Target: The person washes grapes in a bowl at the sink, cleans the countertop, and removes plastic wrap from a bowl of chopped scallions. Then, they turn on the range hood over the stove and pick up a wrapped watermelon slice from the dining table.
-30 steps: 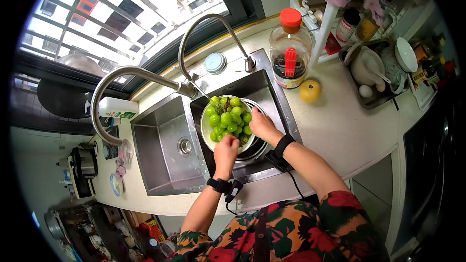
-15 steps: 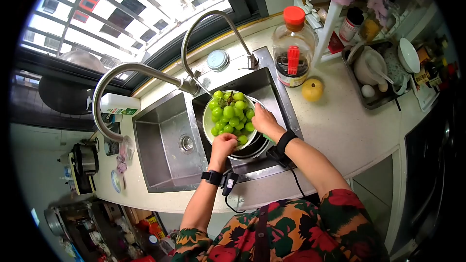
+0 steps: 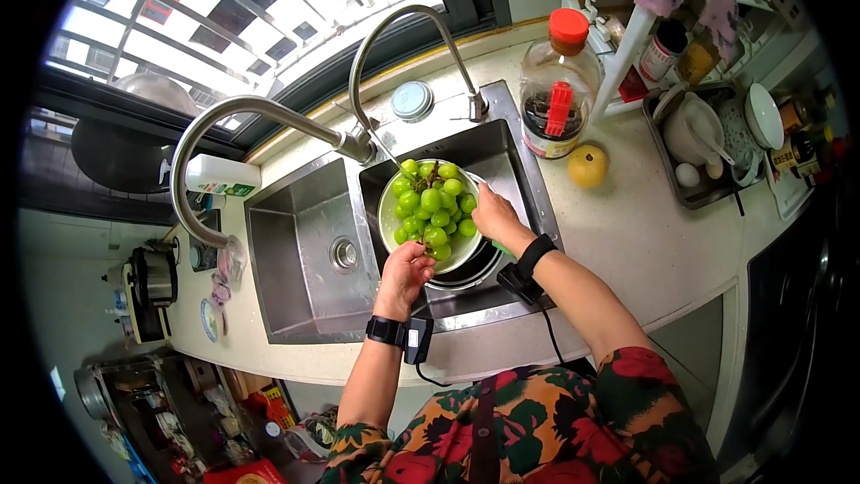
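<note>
A pale bowl [image 3: 388, 220] full of green grapes [image 3: 432, 200] rests over the right sink basin, under the thin faucet's spout. My left hand [image 3: 406, 273] is at the bowl's near left edge, its fingers pinched at the lowest grapes; what they hold is too small to make out. On the right, my right hand [image 3: 498, 217] is closed at the bowl's rim beside the grapes, with something green partly hidden beneath it. Below the bowl, a round metal vessel [image 3: 466, 280] shows in the basin [image 3: 502, 157].
The large faucet [image 3: 255, 106] arches over the left basin [image 3: 300, 260]. A red-lidded jar [image 3: 562, 81] and a yellow fruit [image 3: 587, 166] stand on the right counter. Farther right is a tray [image 3: 694, 194] with dishes. A white bottle [image 3: 219, 176] stands at the left.
My left hand has turned, showing more of its palm, and shifted slightly left and down relative to the grapes. My right hand remains at the rim. The whole view has shifted a little.
</note>
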`<state>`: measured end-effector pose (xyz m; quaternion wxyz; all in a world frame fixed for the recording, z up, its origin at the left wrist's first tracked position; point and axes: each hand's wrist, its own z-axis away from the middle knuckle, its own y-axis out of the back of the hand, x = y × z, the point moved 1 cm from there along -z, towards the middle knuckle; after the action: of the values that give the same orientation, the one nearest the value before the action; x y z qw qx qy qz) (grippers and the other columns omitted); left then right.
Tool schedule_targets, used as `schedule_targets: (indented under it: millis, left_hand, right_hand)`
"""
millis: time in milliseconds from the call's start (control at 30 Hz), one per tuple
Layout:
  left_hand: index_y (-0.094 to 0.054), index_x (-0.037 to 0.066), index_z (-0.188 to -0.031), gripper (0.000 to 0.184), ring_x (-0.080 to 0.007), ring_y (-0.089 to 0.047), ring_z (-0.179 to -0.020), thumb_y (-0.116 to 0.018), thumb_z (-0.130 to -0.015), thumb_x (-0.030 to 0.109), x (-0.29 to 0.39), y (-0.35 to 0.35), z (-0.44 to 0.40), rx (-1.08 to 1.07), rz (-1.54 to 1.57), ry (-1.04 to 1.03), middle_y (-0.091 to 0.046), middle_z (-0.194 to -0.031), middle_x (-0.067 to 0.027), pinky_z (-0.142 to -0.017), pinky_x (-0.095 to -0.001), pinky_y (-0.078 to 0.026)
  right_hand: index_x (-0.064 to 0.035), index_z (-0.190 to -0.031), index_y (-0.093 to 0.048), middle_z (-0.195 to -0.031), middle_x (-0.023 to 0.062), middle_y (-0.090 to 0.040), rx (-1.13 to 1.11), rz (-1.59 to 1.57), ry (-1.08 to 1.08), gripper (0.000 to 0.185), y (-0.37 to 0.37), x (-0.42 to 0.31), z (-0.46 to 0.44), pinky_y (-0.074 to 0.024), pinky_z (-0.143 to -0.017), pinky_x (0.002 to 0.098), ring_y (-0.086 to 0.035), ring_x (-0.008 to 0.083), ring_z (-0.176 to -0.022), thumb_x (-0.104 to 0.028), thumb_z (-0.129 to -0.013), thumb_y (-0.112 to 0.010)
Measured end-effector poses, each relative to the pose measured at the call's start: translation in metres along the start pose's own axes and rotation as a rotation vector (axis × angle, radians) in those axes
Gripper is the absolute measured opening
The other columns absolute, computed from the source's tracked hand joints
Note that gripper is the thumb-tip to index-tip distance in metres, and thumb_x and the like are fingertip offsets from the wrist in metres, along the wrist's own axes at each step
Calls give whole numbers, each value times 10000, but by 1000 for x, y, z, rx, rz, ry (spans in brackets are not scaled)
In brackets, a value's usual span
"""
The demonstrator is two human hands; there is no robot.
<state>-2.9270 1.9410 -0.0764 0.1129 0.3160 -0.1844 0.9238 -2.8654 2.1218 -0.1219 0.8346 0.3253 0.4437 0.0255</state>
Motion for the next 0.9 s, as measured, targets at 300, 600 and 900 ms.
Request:
schedule_targets:
  millis: [300,600,900]
  left_hand:
    - [-419,-14,-986,229,-244,-589,-698,-478,-766,13,-13,-9,-4,5,5,2,-547,-845,-138,-599,-305,-534]
    - [-510,-9,-962,225,-109,-530,-684,-525,-743,39,-2,6,-7,337,-581,-579,-559,-805,-48,-548,-222,-443]
    - [-558,-37,-963,211,-117,-545,-804,-504,-787,66,49,-34,-17,233,-533,-875,-594,-897,-67,-727,-219,-427]
  right_hand:
    - [29,-1021,-399,-886,276,-558,16,-30,2,291,1,0,2,-427,-764,454,-539,407,-858,-65,-749,-440]
    - [32,-1000,-389,-882,283,-551,-2,-36,-4,282,1,2,-1,-421,-763,458,-529,417,-862,-61,-740,-445]
    - [40,-991,-374,-910,297,-538,-14,0,1,277,4,-2,-1,-409,-773,456,-515,427,-887,-47,-736,-437]
